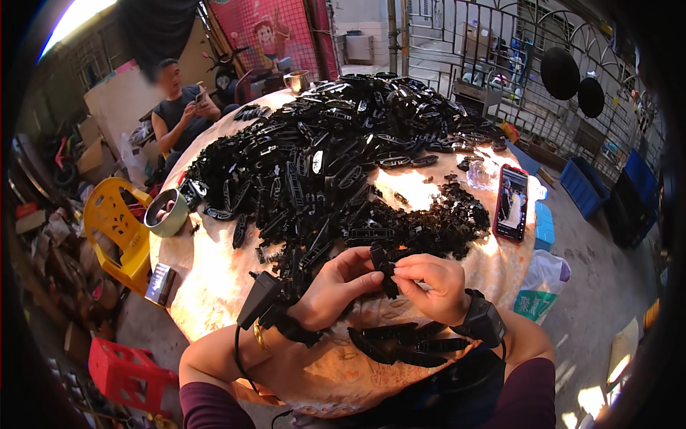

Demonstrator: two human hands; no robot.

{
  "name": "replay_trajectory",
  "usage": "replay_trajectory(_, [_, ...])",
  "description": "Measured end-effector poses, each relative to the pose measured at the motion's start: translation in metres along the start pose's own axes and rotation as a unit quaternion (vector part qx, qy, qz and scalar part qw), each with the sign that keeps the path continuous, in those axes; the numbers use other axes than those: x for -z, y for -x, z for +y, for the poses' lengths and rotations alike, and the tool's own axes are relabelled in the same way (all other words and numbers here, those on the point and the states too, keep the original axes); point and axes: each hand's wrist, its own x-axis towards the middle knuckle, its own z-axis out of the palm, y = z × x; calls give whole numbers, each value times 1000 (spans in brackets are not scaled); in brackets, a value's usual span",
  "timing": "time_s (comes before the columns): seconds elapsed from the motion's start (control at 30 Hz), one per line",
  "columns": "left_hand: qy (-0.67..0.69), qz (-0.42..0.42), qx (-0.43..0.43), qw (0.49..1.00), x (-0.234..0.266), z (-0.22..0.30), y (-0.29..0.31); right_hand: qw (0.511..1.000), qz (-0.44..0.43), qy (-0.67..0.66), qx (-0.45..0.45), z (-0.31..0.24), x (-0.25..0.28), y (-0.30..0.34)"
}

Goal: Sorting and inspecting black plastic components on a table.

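Observation:
Over the near side of the table, my left hand (336, 287) is closed on a long black plastic part (383, 270), its thumb and fingers gripping the near end and side. My right hand (433, 284) pinches at the part's right side with thumb and forefinger; whatever lies between those fingertips is too small to make out. Just beyond my hands spreads a heap of small black pieces (446, 218). Several slim black plastic parts (407, 344) lie on the cloth close to my body, below my right hand. Black devices are strapped to both my wrists.
A big pile of oval black parts (321, 136) covers the far half of the cloth-covered table (207, 264). At right a phone (511, 204) stands upright. A bowl (167, 213), small box (161, 284) and metal cup (296, 81) sit along the edge. Another person (187, 107) sits far left.

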Motion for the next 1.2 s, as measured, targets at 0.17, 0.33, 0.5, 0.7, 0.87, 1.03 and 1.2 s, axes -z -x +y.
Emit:
replay_trajectory(0.17, [80, -54, 31, 995, -13, 14, 4, 1000, -3, -24, -3, -1, 3, -2])
replay_trajectory(0.33, [5, -37, 86, 996, -4, 21, 4, 993, -29, 47, 106, 2, 8, -6])
replay_trajectory(0.5, [-24, -10, 159, 987, -9, 28, 3, 989, -51, 80, 114, -2, 8, -4])
replay_trajectory(0.7, [-20, -18, 162, 986, -6, 24, 2, 992, -37, 64, 103, 2, 7, -5])
replay_trajectory(0.87, [-50, -23, 163, 985, -3, 22, 2, 986, -76, 92, 115, -3, 8, -4])
replay_trajectory(1.03, [-74, -41, 165, 983, 1, 31, 6, 978, -82, 123, 146, -1, 10, -5])
replay_trajectory(1.2, [-212, -64, 95, 971, -4, 43, 10, 975, -100, 136, 143, -1, 10, -5])
